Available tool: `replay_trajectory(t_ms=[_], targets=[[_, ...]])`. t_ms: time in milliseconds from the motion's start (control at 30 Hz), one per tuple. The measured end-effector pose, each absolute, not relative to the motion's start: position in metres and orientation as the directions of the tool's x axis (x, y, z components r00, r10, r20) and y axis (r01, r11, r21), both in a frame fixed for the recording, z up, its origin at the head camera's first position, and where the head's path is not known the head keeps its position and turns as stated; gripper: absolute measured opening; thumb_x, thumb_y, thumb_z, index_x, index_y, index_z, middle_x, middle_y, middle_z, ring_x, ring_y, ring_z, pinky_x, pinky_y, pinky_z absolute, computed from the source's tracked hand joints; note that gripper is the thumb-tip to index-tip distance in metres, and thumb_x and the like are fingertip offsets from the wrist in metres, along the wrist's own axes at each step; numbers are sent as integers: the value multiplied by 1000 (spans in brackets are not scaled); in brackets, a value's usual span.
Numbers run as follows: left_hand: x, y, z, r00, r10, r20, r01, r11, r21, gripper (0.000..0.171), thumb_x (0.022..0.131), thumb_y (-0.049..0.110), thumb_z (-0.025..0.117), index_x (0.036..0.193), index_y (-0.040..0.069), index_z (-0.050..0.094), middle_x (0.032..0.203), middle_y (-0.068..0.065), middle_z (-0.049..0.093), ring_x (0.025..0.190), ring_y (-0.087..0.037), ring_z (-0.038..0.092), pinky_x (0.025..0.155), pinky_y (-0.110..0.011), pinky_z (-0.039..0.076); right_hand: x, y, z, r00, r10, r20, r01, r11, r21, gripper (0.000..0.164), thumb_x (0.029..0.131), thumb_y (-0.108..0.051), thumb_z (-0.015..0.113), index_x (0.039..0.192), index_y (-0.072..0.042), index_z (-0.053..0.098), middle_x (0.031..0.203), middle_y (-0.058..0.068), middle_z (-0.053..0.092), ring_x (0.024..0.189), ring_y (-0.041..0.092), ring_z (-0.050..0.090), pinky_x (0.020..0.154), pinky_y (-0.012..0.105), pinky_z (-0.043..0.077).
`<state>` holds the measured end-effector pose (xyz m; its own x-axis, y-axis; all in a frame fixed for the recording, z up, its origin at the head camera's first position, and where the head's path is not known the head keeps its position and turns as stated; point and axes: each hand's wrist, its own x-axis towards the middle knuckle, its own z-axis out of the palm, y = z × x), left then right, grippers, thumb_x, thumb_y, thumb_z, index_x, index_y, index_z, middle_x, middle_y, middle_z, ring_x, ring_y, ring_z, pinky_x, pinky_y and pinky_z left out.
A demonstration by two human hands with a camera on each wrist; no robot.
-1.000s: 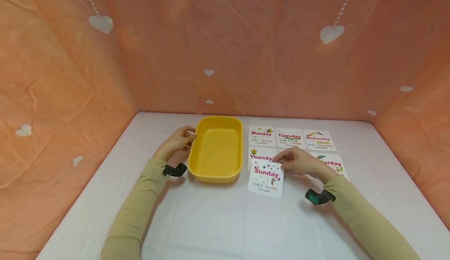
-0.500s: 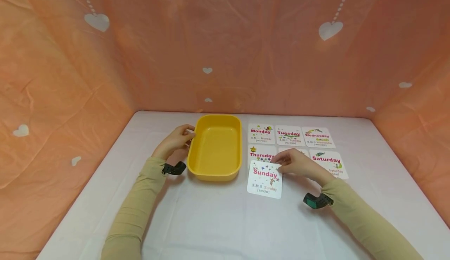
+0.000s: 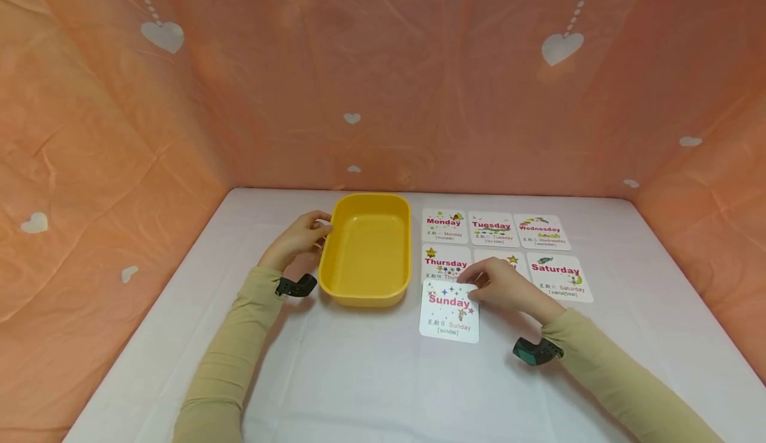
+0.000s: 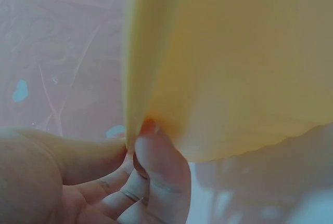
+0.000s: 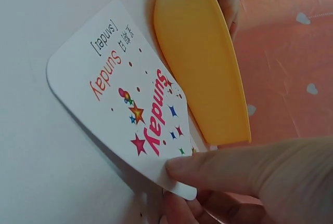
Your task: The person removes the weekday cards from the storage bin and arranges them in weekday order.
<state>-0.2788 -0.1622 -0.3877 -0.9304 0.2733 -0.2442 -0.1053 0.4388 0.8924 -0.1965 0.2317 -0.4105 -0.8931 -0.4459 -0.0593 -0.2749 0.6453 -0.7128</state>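
Observation:
My right hand [image 3: 505,287] pinches the upper right corner of a white square card printed "Sunday" [image 3: 449,323]. In the right wrist view the Sunday card [image 5: 119,78] is tilted close over the table, thumb on its face and fingers beneath. It overlaps the lower edge of the Thursday card [image 3: 445,257] in the head view. On the left, my left hand [image 3: 299,240] grips the rim of a yellow rectangular tub [image 3: 365,300]. The left wrist view shows thumb and fingertip pinching the tub's rim [image 4: 138,78]. No objects show inside the tub.
Cards for Monday [image 3: 444,233], Tuesday [image 3: 493,237] and Wednesday [image 3: 541,240] form a back row. The Saturday card [image 3: 559,287] lies at the right of the second row; the card [image 3: 499,257] beside it is partly behind my right hand. A white cloth covers the table [image 3: 371,376].
My right hand has brought the Sunday card slightly nearer the front of the table, uncovering more of the Thursday and Saturday cards. My left hand keeps its hold on the tub.

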Motion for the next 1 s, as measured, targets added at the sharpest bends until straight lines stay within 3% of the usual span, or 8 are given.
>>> replay_trajectory(t_ms=[500,1000], targets=[[-279,-162,-390,-929,264,-258,-124,435,892,36,102,17,46,133,-2,41,96,-16,59,77,-22,61,65,-30,52,-188,226,-413,-909,-410,-78,-259,700,-666,25,74,3,76,98,-5,73,92,2,66,79,17,55,72,33,46],[-282,-162,-389,-929,266,-259,-119,446,887,37,102,15,47,134,-3,40,91,-13,61,72,-19,61,64,-32,53,-184,226,-414,-910,-410,-51,-275,693,-666,22,73,4,77,95,-3,73,86,1,64,76,16,53,68,29,45]])
